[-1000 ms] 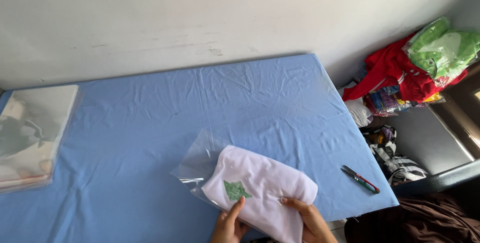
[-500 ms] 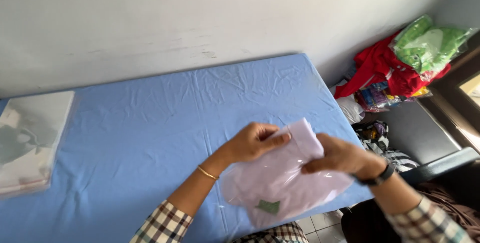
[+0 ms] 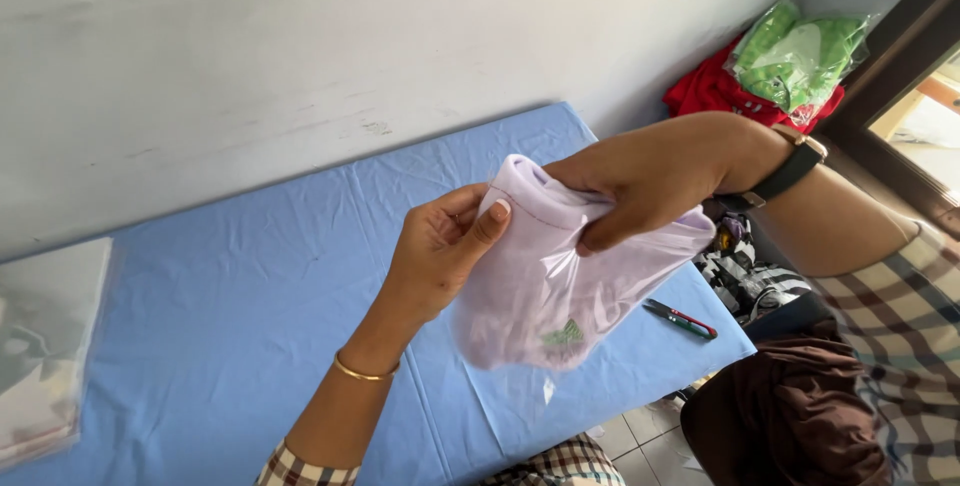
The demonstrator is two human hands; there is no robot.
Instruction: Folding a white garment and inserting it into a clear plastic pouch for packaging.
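A folded pale garment with a small green print sits inside a clear plastic bag (image 3: 545,296), lifted above the blue-covered table (image 3: 230,286). My left hand (image 3: 440,251) pinches the bag's upper left edge, thumb on the plastic. My right hand (image 3: 640,181), with a dark watch on the wrist, grips the top of the bag and garment from above. The bag hangs down with the green print near its lower end.
A stack of bagged garments (image 3: 45,346) lies at the table's left edge. A red-handled pen-like tool (image 3: 680,318) rests near the right edge. Red cloth (image 3: 715,91) and a bagged green garment (image 3: 800,51) are piled at the right, dark cloth (image 3: 780,416) below.
The bagged garment has gone from lying on the table to being held up in the air. Both hands rose with it, and the view moved closer.
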